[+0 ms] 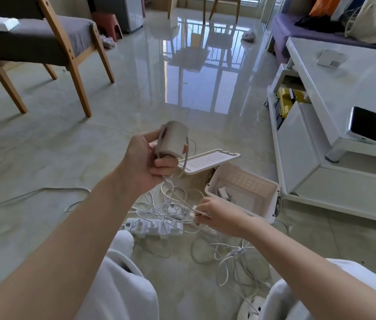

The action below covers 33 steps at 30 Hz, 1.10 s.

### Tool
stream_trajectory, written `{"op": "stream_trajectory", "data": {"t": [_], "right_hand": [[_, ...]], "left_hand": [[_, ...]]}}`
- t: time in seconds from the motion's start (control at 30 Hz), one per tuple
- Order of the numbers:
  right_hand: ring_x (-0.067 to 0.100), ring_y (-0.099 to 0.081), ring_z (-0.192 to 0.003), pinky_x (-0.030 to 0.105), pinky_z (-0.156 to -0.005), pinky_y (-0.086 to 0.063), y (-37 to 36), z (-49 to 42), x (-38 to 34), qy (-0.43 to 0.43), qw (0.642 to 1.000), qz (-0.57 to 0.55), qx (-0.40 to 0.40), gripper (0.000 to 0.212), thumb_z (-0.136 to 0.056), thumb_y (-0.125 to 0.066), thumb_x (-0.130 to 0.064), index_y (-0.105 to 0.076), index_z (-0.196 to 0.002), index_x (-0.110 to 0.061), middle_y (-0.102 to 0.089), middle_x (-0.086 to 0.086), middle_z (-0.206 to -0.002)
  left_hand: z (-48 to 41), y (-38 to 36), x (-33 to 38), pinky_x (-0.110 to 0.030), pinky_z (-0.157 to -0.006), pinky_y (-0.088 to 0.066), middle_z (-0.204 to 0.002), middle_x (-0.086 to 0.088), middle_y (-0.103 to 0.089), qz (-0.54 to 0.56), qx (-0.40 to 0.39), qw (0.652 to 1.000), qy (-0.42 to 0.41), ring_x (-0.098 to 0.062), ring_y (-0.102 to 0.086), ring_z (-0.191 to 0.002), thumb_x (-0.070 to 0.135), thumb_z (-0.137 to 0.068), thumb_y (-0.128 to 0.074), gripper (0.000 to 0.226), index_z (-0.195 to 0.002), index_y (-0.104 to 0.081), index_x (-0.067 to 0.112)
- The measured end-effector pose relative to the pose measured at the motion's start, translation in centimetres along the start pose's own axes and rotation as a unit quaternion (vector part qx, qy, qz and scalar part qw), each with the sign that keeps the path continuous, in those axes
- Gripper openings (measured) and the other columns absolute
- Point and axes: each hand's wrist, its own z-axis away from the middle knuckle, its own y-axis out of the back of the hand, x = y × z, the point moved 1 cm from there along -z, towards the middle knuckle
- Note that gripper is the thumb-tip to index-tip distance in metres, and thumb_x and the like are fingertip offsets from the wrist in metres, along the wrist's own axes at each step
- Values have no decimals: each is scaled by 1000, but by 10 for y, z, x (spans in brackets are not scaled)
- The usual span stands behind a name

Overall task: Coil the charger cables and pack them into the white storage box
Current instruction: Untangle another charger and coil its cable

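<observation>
My left hand is raised and grips a square grey-white charger brick; its cable hangs down into a tangle of white cables on the floor. Lower right, my right hand pinches a white cable strand near the tangle. The white storage box stands open on the floor just beyond my right hand, with a small white plug inside. Its lid lies tilted behind it. A white power strip lies under the cables. More loose cable lies between my knees.
A white low table stands at the right with a phone near its edge. A wooden chair with a grey seat is at the left. One long cable trails left across the glossy tile floor.
</observation>
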Motion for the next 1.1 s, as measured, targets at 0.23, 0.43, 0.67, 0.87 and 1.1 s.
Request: {"op": "stream_trajectory", "data": {"t": [0.23,0.43,0.67,0.87,1.1], "right_hand": [[4,-55,-90,23,-86,-42,4,4,-43,146,970,-168,96,3,-89,-60,-12,-63,-88,-14,-63,-7,-96],[0,-46,-52,15,-56,-38,13,-3,-32,65,979,-180,65,19,-97,-47,-25,-55,-81,-20,-51,-13,-63],[21,-57,-89,32,-80,-41,25,-9,-6,20,992,98,75,22,-100,-38,-24,-56,-92,-15,-64,1,-97],[18,-55,-86,28,-90,-36,32,-8,-8,33,969,135,203,25,-99,-38,-29,-59,-94,-17,-66,-1,-90],[9,-55,-68,21,-64,-35,46,3,-25,-47,963,14,263,27,-93,-48,-41,-68,-90,-23,-63,-9,-74]], "left_hand": [[-10,1,-11,-8,-29,-11,-64,-13,-59,-87,41,995,17,-6,-26,-26,34,-94,-39,35,-84,-54,4],[-1,4,-7,-10,-30,-8,-69,-14,-55,-138,-25,988,64,-4,-26,-26,32,-76,-48,32,-83,-54,2],[9,2,-20,-13,-34,-28,-68,-4,-55,-542,-7,838,58,-5,-43,-37,33,-92,-54,19,-94,-59,14],[0,26,-16,-22,-42,-37,-71,-2,-54,-705,46,708,5,-11,-45,-47,39,-88,-61,19,-82,-55,22],[-16,39,-16,-31,-52,-51,-90,-6,-59,-783,79,613,-67,-15,-57,-60,41,-92,-54,26,-96,-44,17]]}}
